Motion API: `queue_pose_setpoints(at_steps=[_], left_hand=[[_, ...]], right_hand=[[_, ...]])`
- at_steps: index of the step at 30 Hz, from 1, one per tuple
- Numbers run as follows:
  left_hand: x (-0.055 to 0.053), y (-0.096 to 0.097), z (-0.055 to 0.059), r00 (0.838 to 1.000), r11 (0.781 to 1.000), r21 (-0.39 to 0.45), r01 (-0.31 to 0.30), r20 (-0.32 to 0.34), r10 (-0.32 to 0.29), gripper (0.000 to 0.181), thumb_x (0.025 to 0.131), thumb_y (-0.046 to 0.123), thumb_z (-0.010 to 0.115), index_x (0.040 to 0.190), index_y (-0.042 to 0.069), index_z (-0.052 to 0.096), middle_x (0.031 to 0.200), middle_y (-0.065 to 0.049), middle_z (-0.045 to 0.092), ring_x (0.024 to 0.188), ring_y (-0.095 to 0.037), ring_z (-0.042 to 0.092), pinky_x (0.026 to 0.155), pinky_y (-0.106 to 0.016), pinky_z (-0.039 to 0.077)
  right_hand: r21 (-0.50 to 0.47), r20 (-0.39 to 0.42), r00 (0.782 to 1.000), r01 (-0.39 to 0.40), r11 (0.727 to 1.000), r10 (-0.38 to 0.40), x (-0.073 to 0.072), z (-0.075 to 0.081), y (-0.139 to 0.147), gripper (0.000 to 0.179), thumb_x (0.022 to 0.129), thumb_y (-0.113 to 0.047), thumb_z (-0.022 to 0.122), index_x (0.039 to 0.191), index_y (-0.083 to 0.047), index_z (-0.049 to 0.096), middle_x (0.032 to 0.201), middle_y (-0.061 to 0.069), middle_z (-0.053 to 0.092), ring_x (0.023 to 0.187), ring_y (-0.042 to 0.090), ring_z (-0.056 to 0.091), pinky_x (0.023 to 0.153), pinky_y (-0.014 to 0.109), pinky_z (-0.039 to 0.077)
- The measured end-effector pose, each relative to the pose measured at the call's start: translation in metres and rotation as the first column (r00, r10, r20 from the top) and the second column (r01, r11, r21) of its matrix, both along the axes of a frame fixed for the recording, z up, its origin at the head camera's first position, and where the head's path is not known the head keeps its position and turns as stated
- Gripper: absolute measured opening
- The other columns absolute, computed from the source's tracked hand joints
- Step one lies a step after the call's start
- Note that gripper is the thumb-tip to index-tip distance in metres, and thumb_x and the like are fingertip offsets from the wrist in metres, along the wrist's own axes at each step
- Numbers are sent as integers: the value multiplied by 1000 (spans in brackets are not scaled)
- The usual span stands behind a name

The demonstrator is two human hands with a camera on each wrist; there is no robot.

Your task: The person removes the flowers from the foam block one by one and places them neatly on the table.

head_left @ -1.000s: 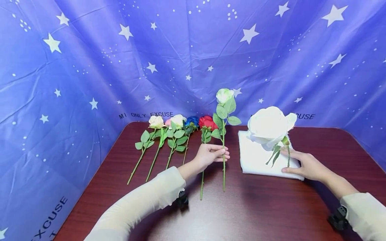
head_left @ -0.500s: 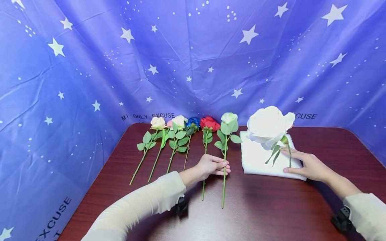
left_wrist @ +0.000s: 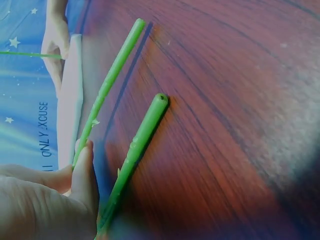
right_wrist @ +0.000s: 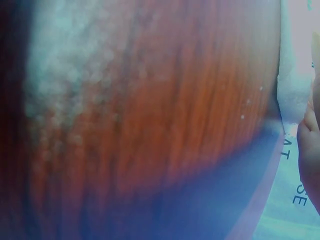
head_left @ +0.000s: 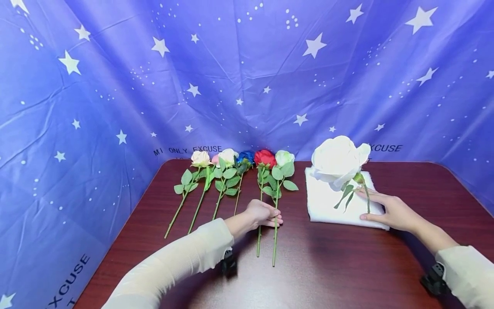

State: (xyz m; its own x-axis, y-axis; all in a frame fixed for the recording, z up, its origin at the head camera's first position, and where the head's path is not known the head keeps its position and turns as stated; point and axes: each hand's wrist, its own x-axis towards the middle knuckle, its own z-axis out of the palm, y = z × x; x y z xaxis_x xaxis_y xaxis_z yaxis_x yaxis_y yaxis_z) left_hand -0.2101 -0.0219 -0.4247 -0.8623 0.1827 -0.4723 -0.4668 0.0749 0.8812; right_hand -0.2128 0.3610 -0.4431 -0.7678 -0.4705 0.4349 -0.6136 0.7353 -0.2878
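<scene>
My left hand (head_left: 262, 213) pinches the stem of a white-green artificial rose (head_left: 284, 159) between thumb and fingers. In the left wrist view, that stem (left_wrist: 111, 82) stands slightly off the table, its shadow beside it. Just left lies a red rose (head_left: 264, 158), whose stem (left_wrist: 145, 127) rests on the wood. My right hand (head_left: 393, 212) rests on a white foam block (head_left: 328, 206), with thumb and fingers spread. A large white rose (head_left: 337, 161) stands tilted over the block. Its stem comes down between thumb and fingers; whether they touch it I cannot tell.
Further left on the dark red table (head_left: 328, 266) lie a cream rose (head_left: 200, 158), a pink flower (head_left: 215, 159), a white rose (head_left: 228, 156) and a blue rose (head_left: 245, 157). A blue star-patterned cloth (head_left: 239, 64) hangs behind the table.
My left hand has lowered the white-green rose from above the table, then shifted it left beside the red rose. My right hand stays at the foam block.
</scene>
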Motion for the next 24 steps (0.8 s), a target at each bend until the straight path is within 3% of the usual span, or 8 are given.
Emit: queue_pose_setpoints(at_steps=[6, 9, 15, 24], left_hand=[[5, -10, 3, 997, 993, -99, -70, -43, 66, 14, 87, -7, 62, 97, -15, 68, 90, -29, 72, 79, -30, 74, 67, -31, 62], [6, -14, 4, 995, 991, -110, -81, -64, 74, 14, 87, -7, 62, 96, -15, 68, 89, -30, 71, 75, -29, 75, 65, -30, 62], [6, -18, 5, 997, 995, -78, -55, -49, 51, 16, 87, -5, 62, 100, -14, 67, 96, -31, 70, 77, -26, 75, 70, -31, 62], [8, -21, 4, 997, 989, -143, -39, -72, 29, 13, 86, -1, 66, 96, -9, 69, 93, -27, 72, 81, -27, 75, 66, -27, 62]], right_hand=[[6, -12, 1000, -12, 1000, 12, 0, 3, -1, 71, 63, -27, 88, 128, -13, 63, 118, 23, 67, 121, -31, 18, 98, -12, 12], [12, -11, 1000, -14, 1000, 14, -2, 4, 0, 72, 63, -27, 88, 129, -13, 62, 118, 24, 67, 121, -31, 18, 98, -12, 11], [14, -5, 1000, -4, 1000, 4, -2, 4, -1, 71, 64, -27, 87, 129, -12, 62, 121, 22, 66, 122, -30, 18, 98, -12, 12], [18, 14, 1000, 7, 1000, -7, 0, -1, 0, 71, 66, -28, 87, 131, -16, 60, 127, 16, 64, 123, -29, 18, 98, -12, 11]])
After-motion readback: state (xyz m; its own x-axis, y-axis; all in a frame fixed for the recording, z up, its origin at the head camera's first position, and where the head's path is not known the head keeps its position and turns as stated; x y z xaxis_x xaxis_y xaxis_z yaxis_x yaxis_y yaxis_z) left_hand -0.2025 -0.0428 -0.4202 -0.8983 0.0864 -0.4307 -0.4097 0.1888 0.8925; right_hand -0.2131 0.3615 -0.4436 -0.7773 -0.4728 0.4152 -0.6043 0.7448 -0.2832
